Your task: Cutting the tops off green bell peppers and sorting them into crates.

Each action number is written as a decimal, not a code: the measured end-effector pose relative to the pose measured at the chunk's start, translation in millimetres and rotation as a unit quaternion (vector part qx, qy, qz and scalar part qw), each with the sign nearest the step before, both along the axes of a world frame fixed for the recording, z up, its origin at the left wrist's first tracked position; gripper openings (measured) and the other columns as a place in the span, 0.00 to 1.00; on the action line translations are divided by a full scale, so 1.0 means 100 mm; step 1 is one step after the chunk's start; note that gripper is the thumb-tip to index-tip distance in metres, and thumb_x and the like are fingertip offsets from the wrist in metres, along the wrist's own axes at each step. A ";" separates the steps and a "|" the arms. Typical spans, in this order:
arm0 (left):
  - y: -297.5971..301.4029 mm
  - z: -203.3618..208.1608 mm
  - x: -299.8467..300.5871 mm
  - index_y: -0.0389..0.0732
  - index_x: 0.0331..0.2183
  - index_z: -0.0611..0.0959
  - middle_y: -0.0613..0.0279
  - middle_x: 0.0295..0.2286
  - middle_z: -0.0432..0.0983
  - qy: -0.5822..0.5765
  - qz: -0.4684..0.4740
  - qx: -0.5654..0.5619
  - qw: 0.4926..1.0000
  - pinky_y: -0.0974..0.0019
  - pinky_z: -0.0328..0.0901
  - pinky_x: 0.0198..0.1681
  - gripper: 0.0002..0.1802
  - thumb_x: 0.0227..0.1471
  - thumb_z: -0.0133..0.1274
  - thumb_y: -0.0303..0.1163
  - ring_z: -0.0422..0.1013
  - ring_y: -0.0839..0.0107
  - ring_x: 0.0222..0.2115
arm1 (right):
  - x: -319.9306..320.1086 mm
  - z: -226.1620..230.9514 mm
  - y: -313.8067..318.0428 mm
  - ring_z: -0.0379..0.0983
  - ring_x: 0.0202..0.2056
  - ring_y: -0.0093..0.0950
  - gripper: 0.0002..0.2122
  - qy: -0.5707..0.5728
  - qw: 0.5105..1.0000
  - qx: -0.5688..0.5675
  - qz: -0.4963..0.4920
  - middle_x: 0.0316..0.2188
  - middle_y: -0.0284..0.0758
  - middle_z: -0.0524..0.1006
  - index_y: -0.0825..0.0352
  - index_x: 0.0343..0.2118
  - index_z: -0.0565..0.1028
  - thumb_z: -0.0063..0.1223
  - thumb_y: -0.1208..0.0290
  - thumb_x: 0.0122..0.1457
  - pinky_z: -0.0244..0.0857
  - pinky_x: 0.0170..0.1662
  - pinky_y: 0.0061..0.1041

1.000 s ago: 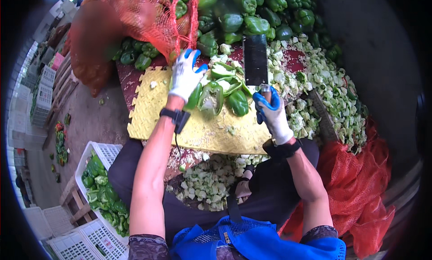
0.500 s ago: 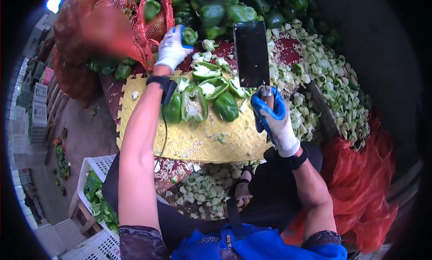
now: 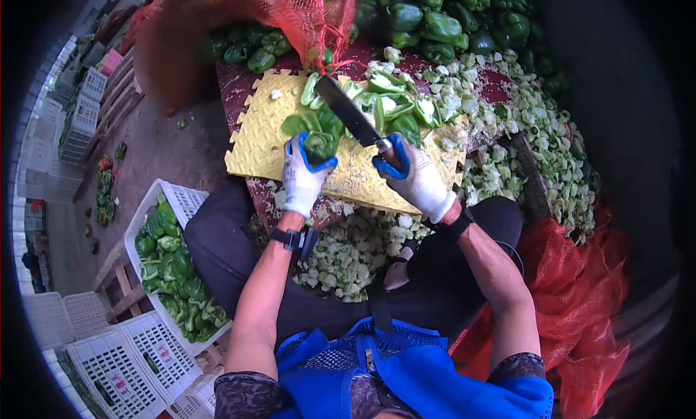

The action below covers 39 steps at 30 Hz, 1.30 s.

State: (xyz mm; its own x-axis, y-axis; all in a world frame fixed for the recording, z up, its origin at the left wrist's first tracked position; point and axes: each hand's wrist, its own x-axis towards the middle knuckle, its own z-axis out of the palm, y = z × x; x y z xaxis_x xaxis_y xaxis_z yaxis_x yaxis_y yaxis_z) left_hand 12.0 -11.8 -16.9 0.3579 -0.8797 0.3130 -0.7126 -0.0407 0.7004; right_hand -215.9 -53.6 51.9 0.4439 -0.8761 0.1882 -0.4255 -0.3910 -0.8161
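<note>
My left hand (image 3: pixel 304 178), in a white glove with blue fingertips, grips a green bell pepper (image 3: pixel 320 145) at the near left part of a yellow foam mat (image 3: pixel 254 140). My right hand (image 3: pixel 418 176), gloved the same way, is wrapped round the wooden handle of a cleaver (image 3: pixel 346 111). Its dark blade slants up and left, just beyond the held pepper. Behind the blade lie several cut pepper halves (image 3: pixel 397 106), with pale insides showing. The blade hides some of the pieces.
Whole green peppers (image 3: pixel 442 27) are heaped at the far side beside a red mesh sack (image 3: pixel 297 17). Pale pepper cores (image 3: pixel 551 143) pile up on the right and under the mat's near edge. A white crate (image 3: pixel 190 201) of cut peppers stands at my left; red netting (image 3: pixel 573 303) lies right.
My left hand has come back from the far heap with a pepper, now over the mat's near part. The cleaver has tilted from upright to slanting left. The whole view has shifted.
</note>
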 end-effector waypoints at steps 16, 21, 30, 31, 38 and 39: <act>0.10 -0.06 0.00 0.38 0.54 0.64 0.43 0.48 0.64 0.058 0.023 -0.004 0.998 0.53 0.65 0.50 0.49 0.31 0.73 0.35 0.66 0.46 0.47 | 0.12 0.18 0.12 0.73 0.28 0.46 0.13 0.176 0.976 -0.082 0.101 0.23 0.45 0.75 0.67 0.34 0.68 0.56 0.64 0.54 0.67 0.31 0.41; 0.10 -0.09 -0.03 0.36 0.54 0.63 0.43 0.47 0.64 0.067 0.054 -0.003 0.996 0.53 0.65 0.50 0.50 0.31 0.73 0.35 0.67 0.47 0.47 | 0.20 0.17 0.01 0.74 0.29 0.46 0.12 0.196 0.971 -0.087 0.103 0.24 0.46 0.75 0.66 0.34 0.69 0.55 0.65 0.53 0.67 0.32 0.42; 0.17 -0.18 0.04 0.34 0.54 0.64 0.41 0.44 0.67 0.057 0.093 0.017 0.994 0.52 0.66 0.46 0.46 0.35 0.70 0.33 0.68 0.46 0.45 | 0.56 0.07 -0.34 0.74 0.30 0.48 0.13 0.243 0.948 -0.085 0.185 0.27 0.48 0.76 0.69 0.35 0.70 0.56 0.67 0.52 0.68 0.33 0.42; 0.18 -0.20 0.06 0.35 0.53 0.65 0.43 0.44 0.68 0.052 0.101 0.019 0.993 0.53 0.66 0.47 0.44 0.35 0.70 0.33 0.69 0.47 0.44 | 0.61 0.05 -0.33 0.74 0.30 0.47 0.13 0.237 0.948 -0.087 0.194 0.27 0.48 0.76 0.69 0.35 0.70 0.56 0.67 0.52 0.68 0.33 0.41; 0.21 -0.17 0.07 0.35 0.49 0.70 0.45 0.41 0.72 0.066 0.107 0.042 0.991 0.53 0.65 0.48 0.35 0.39 0.67 0.31 0.69 0.48 0.43 | 0.76 -0.06 -0.27 0.74 0.31 0.48 0.11 0.250 0.941 -0.114 0.199 0.27 0.48 0.75 0.70 0.34 0.68 0.53 0.69 0.53 0.68 0.35 0.41; 0.21 -0.21 0.09 0.35 0.49 0.70 0.45 0.41 0.72 0.066 0.107 0.045 0.991 0.53 0.65 0.48 0.35 0.39 0.67 0.31 0.69 0.48 0.43 | 0.78 -0.11 -0.27 0.74 0.31 0.47 0.11 0.237 0.946 -0.112 0.192 0.26 0.48 0.75 0.70 0.34 0.68 0.53 0.69 0.53 0.68 0.35 0.41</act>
State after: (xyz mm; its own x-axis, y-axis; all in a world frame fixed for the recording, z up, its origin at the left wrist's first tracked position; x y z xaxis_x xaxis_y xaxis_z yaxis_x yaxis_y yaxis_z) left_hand 20.6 9.0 -37.5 0.5714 -0.8015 0.1760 -0.5841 -0.2466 0.7733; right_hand -138.4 -80.5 40.8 0.8025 -0.5946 0.0498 -0.5140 -0.7312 -0.4485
